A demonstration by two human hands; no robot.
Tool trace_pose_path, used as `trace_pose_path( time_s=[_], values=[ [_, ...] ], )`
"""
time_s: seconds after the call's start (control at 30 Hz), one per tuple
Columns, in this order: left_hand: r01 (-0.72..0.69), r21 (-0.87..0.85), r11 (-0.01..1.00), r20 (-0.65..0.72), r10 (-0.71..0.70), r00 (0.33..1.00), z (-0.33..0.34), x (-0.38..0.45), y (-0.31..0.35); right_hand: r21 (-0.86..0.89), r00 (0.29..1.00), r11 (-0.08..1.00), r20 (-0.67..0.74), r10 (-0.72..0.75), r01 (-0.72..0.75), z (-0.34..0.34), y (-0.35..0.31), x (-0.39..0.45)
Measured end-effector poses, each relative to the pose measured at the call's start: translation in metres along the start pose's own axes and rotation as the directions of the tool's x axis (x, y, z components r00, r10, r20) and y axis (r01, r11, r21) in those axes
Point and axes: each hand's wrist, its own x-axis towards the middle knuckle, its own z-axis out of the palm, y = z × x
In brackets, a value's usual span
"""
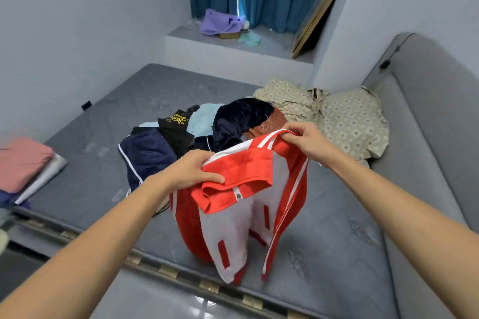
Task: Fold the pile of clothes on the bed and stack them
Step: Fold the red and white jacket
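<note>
1. Holding the red-and-white jacket [241,204] up over the near edge of the bed [324,215], the person seems to be starting its fold.
2. The left hand [191,171] grips the collar side; the right hand [305,138] pinches the far shoulder.
3. Its hem hangs down to the mattress.
4. The pile [197,129] lies unfolded behind it; a folded stack [26,163] sits at the left edge.
5. Next, probably: lay the jacket flat and square the sleeves before folding.
</note>
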Motion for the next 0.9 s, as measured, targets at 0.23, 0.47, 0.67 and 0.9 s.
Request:
trace_pose_path(
  time_s=[0.23, 0.47, 0.67, 0.9],
  values=[
    [0.024, -0.059, 0.998, 0.177, -0.014, 0.984, -0.009, -0.008, 0.005, 0.04, 0.999, 0.999, -0.008, 0.033, -0.033, -0.04, -0.019, -0.031],
    [-0.094, 0.022, 0.995, -0.11, 0.096, 0.989, 0.026, -0.01, 0.019, 0.025, 0.996, 0.999, -0.074, 0.042, -0.04, -0.062, -0.012, -0.054],
    [-0.173, -0.109, 0.979, -0.243, 0.142, 0.96, -0.001, 0.0, 0.055, 0.043, 0.986, 0.995, -0.137, 0.093, -0.087, -0.095, -0.029, -0.065],
    [-0.165, 0.156, 0.974, 0.215, 0.13, 0.968, -0.086, 0.011, 0.096, 0.01, 0.984, 0.998, -0.164, 0.067, -0.066, -0.144, -0.058, -0.07]
  ],
)
